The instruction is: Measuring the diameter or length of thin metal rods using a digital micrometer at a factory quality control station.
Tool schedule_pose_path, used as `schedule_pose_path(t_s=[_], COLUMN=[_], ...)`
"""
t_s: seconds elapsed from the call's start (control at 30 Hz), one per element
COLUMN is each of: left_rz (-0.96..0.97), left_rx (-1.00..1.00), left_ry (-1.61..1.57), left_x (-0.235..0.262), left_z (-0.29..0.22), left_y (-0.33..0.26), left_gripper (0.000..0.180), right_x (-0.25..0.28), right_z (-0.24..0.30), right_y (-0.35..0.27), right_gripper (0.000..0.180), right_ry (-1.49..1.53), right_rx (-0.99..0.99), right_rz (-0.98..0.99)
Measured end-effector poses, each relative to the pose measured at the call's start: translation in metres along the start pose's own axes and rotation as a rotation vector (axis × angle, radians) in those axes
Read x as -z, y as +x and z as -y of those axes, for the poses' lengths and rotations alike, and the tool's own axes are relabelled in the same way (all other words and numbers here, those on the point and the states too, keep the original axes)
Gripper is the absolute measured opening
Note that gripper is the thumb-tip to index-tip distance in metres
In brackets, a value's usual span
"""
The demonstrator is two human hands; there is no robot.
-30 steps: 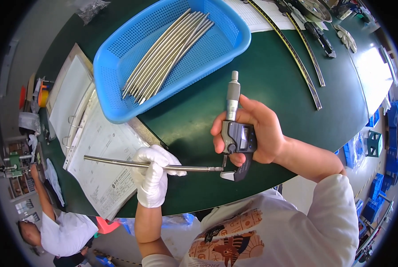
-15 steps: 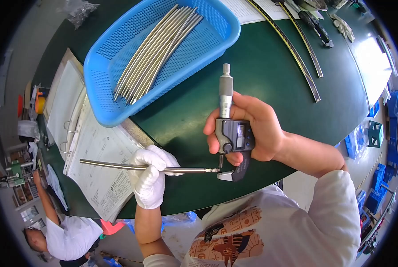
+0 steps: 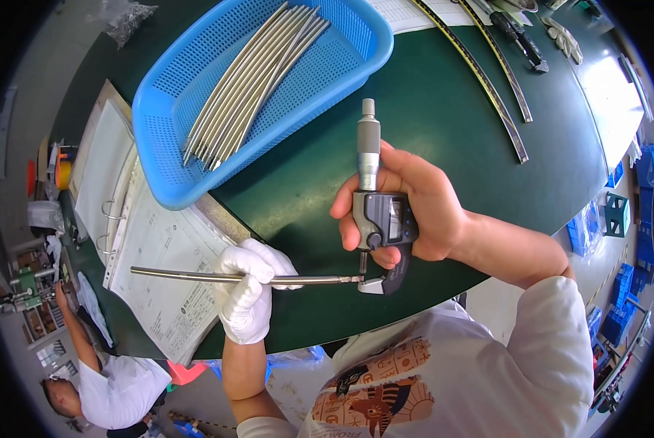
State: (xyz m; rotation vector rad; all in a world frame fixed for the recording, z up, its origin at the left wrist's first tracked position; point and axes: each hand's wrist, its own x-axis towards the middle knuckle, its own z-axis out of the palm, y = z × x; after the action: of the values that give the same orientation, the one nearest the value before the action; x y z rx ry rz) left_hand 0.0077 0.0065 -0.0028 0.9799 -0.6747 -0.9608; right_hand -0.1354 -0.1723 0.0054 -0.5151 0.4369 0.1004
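A thin metal rod (image 3: pixel 188 276) lies roughly level in my left hand (image 3: pixel 248 290), which wears a white glove and is closed around it. The rod's stepped right end reaches into the jaw of a digital micrometer (image 3: pixel 379 217), at the lower anvil. Bare fingers of my right hand (image 3: pixel 433 201) wrap the micrometer's frame, its thimble pointing away from me and its small display facing up. Whether both measuring faces touch the rod is too small to tell.
A blue perforated basket (image 3: pixel 268 130) holding several metal rods stands at the far left. Under my left hand lies an open ring binder (image 3: pixel 162 270) with printed sheets. Two steel rulers (image 3: pixel 480 73) and a white glove (image 3: pixel 563 40) lie far right. Another person (image 3: pixel 119 390) works at left.
The view has shifted slightly. Both hands keep their grip on the rod and the micrometer, and the rod's end stays in the jaw.
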Motion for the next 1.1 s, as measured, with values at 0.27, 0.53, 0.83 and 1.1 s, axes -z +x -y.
schedule_pose_path(t_s=[0.27, 0.53, 0.83, 1.1], left_rz=[0.006, 0.009, 0.019, 0.023], left_rx=[-0.015, -0.019, -0.03, -0.031], left_ry=[-0.003, 0.0, 0.017, 0.005], left_x=[-0.0004, -0.0001, -0.0007, -0.002], left_z=[-0.0005, 0.0005, 0.0008, 0.002], left_y=[0.0001, 0.0004, 0.0005, 0.0008], left_gripper=[0.018, 0.018, 0.018, 0.017], right_x=[0.0, -0.001, 0.0003, 0.0004], right_z=[-0.0015, 0.0005, -0.0031, -0.0026], right_y=[0.0007, -0.0015, 0.0023, 0.0022], right_gripper=[0.069, 0.07, 0.077, 0.079], right_ry=[0.034, 0.068, 0.047, 0.059], right_rx=[0.008, 0.008, 0.031, 0.022], right_rz=[-0.001, 0.013, -0.009, -0.016])
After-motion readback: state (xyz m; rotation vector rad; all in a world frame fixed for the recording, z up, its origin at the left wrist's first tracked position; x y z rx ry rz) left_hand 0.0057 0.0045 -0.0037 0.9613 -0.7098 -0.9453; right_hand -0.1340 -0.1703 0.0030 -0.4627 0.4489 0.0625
